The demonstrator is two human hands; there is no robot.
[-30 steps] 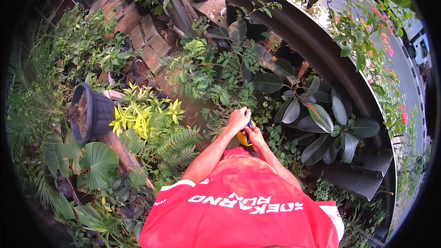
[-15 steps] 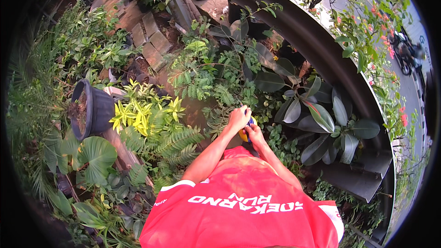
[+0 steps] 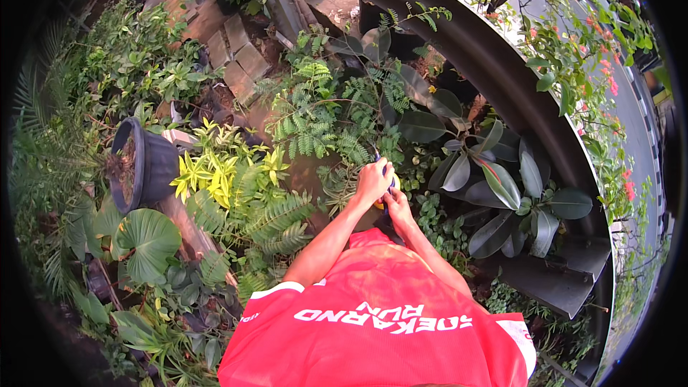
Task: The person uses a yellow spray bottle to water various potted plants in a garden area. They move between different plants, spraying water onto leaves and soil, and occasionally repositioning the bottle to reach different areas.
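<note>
My left hand [image 3: 372, 182] is closed around a blue-handled tool [image 3: 391, 185] in front of my chest. A thin metal tip pokes out beyond its fingers, close to the feathery green leaves [image 3: 353, 149]. Just below and to the right, my right hand [image 3: 398, 207] is closed on the lower part of what looks like the same tool. A bit of orange-yellow shows between the two hands. Fingers hide most of the tool, so its exact kind is unclear. Narrow-leaved foliage [image 3: 340, 185] grows right beside my left hand.
A black pot [image 3: 156, 170] lies tipped on the left, near a yellow-green shrub [image 3: 223, 175]. Ferns [image 3: 276, 218] grow by my left forearm. Dark broad-leaved plants [image 3: 494, 179] stand to the right, inside a curved dark metal edge [image 3: 530, 79]. Paving blocks [image 3: 240, 79] lie farther back.
My left hand has shifted slightly up, and the tool's metal tip now shows beyond it. Less yellow is visible between the hands. The motorbike on the road at right is gone from view.
</note>
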